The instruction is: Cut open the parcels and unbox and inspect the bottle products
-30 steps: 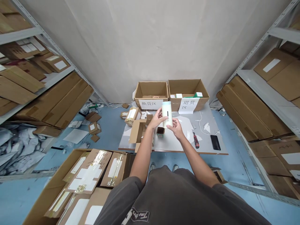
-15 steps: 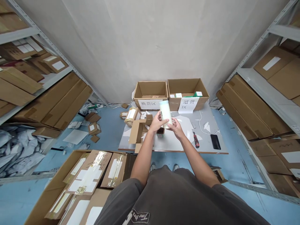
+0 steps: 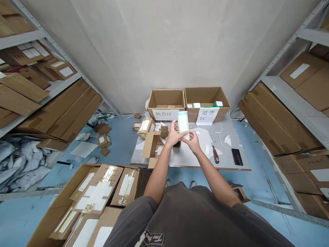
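Note:
A pale cream cylindrical bottle (image 3: 182, 123) with a light blue top is held up over the table in both hands. My left hand (image 3: 173, 133) wraps its left side, thumb across the front. Around the lower right side and base, my right hand (image 3: 192, 140) is closed. Below the hands, a small dark open box (image 3: 177, 146) stands partly hidden on the grey table (image 3: 187, 157). Just left of it lies an opened cardboard box (image 3: 148, 145) with its flaps out and white paper inside.
Two cardboard bins with handwritten signs, a left bin (image 3: 166, 99) and a right bin (image 3: 205, 94), stand against the wall. A red-black screwdriver (image 3: 215, 155) and a phone (image 3: 236, 156) lie at right. A large carton (image 3: 59, 202) of parcels is at lower left. Shelves flank both sides.
The bottle has turned in my hands, so the dark print on its side no longer shows. It stands more upright and has shifted slightly right.

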### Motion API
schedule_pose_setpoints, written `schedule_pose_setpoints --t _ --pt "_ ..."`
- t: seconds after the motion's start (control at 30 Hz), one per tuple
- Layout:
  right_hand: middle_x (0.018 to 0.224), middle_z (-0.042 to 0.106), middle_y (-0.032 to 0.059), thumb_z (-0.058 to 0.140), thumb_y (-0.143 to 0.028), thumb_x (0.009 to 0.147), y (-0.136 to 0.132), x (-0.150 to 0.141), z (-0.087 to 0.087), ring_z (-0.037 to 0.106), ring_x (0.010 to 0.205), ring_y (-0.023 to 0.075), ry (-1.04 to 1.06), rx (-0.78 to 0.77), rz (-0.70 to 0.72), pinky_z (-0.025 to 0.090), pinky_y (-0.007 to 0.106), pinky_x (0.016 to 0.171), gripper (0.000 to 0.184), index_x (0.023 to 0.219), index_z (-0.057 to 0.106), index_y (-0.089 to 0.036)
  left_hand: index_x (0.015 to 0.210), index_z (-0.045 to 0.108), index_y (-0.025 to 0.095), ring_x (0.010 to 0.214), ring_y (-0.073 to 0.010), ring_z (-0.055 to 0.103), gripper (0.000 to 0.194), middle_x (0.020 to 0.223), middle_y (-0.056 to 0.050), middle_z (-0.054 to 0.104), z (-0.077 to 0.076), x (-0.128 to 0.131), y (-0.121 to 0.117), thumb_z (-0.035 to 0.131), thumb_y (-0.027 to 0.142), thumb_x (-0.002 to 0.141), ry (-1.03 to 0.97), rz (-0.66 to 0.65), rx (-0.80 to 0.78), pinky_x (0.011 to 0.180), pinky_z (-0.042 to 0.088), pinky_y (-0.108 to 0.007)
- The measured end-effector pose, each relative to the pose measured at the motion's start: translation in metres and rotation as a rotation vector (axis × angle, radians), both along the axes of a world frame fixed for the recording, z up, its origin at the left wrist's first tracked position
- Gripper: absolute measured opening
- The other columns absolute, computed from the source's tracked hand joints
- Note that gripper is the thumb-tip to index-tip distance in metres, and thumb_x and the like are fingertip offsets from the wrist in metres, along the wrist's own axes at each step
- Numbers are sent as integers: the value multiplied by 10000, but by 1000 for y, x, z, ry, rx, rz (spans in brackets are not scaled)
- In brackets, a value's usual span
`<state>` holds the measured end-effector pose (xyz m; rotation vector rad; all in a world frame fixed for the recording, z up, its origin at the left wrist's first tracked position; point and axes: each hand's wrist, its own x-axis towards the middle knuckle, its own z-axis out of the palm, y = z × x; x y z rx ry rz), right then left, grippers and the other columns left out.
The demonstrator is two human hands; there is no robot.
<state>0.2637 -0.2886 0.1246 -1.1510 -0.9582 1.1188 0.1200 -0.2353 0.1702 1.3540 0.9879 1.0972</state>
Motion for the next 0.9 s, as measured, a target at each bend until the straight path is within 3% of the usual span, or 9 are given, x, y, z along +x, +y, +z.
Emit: schedule_pose_setpoints --t 0.2,0.3,0.47,0.63,0.8,0.9 --pt "1255 734 58 956 -501 675 -1 11 4 744 1063 260 72 -18 181 624 465 969 854 1378 502 -329 1622 341 269 1142 -275 700 1087 1339 -130 669 -3 -6 4 933 454 729 -41 -120 -13 978 583 -433" --pt "1227 745 70 964 -509 656 -1 12 6 742 1070 276 25 1 169 617 467 972 892 1410 532 -310 1650 312 279 1272 -305 646 1096 1460 -156 614 -1 -8 2 911 475 753 -20 -153 18 1016 569 -441" --pt "1239 714 82 988 -527 595 -2 5 8 723 1108 279 -49 3 53 632 436 932 970 1432 550 -308 1659 307 290 1147 -278 683 1192 1411 -150 617 3 -5 -7 966 490 686 54 -12 22 917 595 -396" --pt "1308 678 92 1012 -497 558 -5 4 10 715 1118 276 -54 -2 78 644 415 912 1029 1458 547 -317 1590 418 256 1057 -270 703 1159 1301 -124 670 3 -2 -11 1010 468 616 116 138 20 917 589 -407" --pt "1363 685 88 943 -537 673 -8 11 16 728 1113 287 73 -51 232 659 466 913 969 1519 505 -358 1537 471 229 1114 -280 712 990 1319 -134 695 10 -7 -8 952 481 710 -2 -21 8 947 593 -419" --pt "1338 717 76 938 -512 690 -9 11 22 731 1130 293 134 -49 283 647 495 957 950 1520 501 -357 1567 438 231 1206 -301 687 991 1383 -152 675 13 -11 -6 920 504 746 -60 -135 9 991 581 -437"
